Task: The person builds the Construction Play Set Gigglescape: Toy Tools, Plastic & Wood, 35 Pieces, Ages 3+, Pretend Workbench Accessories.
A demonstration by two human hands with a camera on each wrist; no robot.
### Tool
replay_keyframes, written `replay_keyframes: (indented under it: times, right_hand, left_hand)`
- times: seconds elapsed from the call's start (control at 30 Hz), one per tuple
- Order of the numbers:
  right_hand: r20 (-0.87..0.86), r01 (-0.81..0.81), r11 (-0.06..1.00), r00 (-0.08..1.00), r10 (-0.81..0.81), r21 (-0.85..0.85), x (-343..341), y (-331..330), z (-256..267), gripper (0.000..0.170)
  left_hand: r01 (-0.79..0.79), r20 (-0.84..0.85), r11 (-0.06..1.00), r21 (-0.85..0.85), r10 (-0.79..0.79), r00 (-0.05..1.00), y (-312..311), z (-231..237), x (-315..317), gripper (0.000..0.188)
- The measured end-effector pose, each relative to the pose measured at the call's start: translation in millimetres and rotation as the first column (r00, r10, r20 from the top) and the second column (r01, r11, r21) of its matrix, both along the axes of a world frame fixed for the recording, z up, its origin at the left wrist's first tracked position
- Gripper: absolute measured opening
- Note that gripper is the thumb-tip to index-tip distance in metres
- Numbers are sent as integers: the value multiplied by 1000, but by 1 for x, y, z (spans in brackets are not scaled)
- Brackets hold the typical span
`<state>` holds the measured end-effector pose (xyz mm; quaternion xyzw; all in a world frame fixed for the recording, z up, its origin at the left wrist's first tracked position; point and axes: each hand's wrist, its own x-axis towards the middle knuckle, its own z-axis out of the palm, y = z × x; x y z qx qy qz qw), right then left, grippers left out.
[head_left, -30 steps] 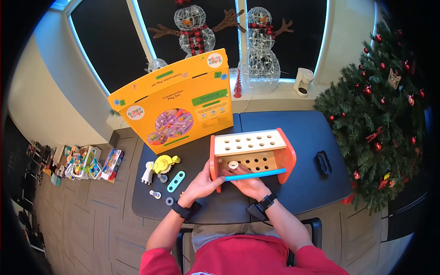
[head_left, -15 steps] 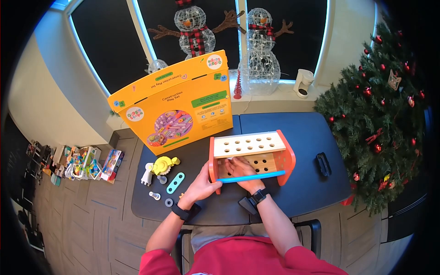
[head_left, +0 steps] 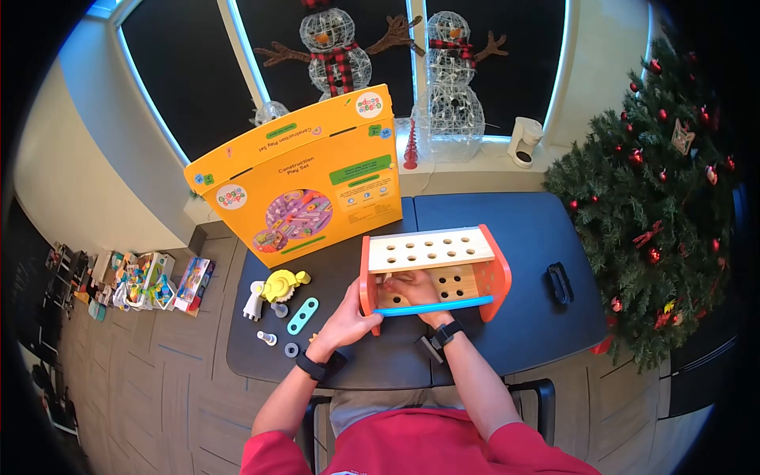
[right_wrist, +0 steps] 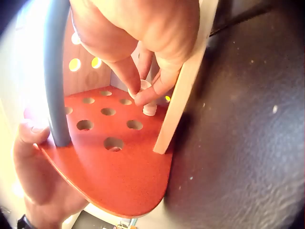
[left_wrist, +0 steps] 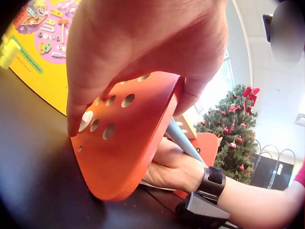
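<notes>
A wooden toy toolbox (head_left: 434, 247) with orange ends, a holed top and a blue rod stands on the table in front of me. My left hand (head_left: 347, 318) grips its left orange end panel (left_wrist: 138, 148), thumb on the edge and fingers over the outside. My right hand (head_left: 413, 288) reaches inside past the blue rod (head_left: 434, 306). There it pinches a small whitish ring (right_wrist: 144, 85) with thumb and fingertips. Just beside the ring, a white threaded bolt end (right_wrist: 149, 110) sticks out of the panel. A white round head (left_wrist: 86, 120) shows on the panel's outer face.
Left of the toolbox lie a teal holed strip (head_left: 302, 316), a white bolt (head_left: 267, 338), a grey ring (head_left: 292, 349) and a yellow toy piece (head_left: 283, 285). A yellow box (head_left: 317, 174) stands behind. A black band-like item (head_left: 559, 282) lies on the right.
My right hand has moved deeper into the toolbox and toward the left panel, turning from palm-up with the ring to pinching it by the panel. My left hand keeps its grip.
</notes>
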<state>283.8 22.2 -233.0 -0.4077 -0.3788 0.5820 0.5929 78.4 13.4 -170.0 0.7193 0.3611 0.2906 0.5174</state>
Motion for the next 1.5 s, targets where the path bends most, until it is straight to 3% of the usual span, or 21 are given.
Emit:
replay_keyframes:
  times: [0.13, 0.23, 0.3, 0.33, 0.4, 0.53, 0.63, 0.8, 0.97, 1.13, 1.2, 1.3, 1.5]
  right_hand:
    - [68, 16, 999, 998, -18, 31, -3, 5, -8, 28]
    - [45, 37, 998, 998, -39, 44, -5, 3, -9, 26]
    - [60, 30, 998, 998, -33, 50, -6, 4, -9, 25]
    - [74, 22, 998, 997, -26, 56, -6, 6, -10, 25]
    - [108, 18, 999, 994, -23, 43, -7, 7, -14, 25]
    - [187, 35, 998, 981, -44, 49, -10, 3, -6, 25]
    - [170, 60, 997, 983, -66, 41, -12, 3, -6, 25]
    - [148, 23, 998, 988, -31, 55, -10, 5, -9, 25]
    - [109, 19, 998, 994, -26, 66, -12, 7, -14, 23]
    - [308, 40, 998, 950, -53, 47, -13, -1, 6, 19]
    - [324, 36, 998, 945, -52, 58, -13, 2, -2, 19]
    - [344, 37, 998, 937, -54, 57, -12, 4, -4, 19]
    - [394, 56, 993, 914, -94, 106, -15, 3, 0, 16]
  left_hand:
    - [5, -41, 1000, 17, -4, 999, -2, 5, 0, 83]
    - [9, -9, 996, -92, -10, 1000, -3, 10, 1, 83]
    - [13, -13, 997, 76, -12, 1000, 2, -6, -1, 82]
    - [13, -13, 997, 76, -12, 1000, -1, 0, 0, 82]
    - [20, 24, 994, -111, -18, 1000, -8, 15, 1, 80]
    - [41, 3, 996, -83, -41, 999, -6, 15, 0, 78]
    - [23, 15, 990, -137, -21, 1000, -9, 23, 3, 75]
    - [35, 3, 999, -8, -35, 999, -4, 13, 2, 81]
    - [33, 5, 999, -26, -33, 999, -3, 9, 2, 81]
    - [49, 36, 999, -2, -49, 998, -5, 11, 2, 79]
    - [16, 11, 989, -144, -15, 1000, -11, 24, 2, 72]
    - [38, 50, 999, 3, -38, 998, -3, 6, 2, 76]
    - [46, 60, 997, -58, -43, 997, -5, 10, 3, 77]
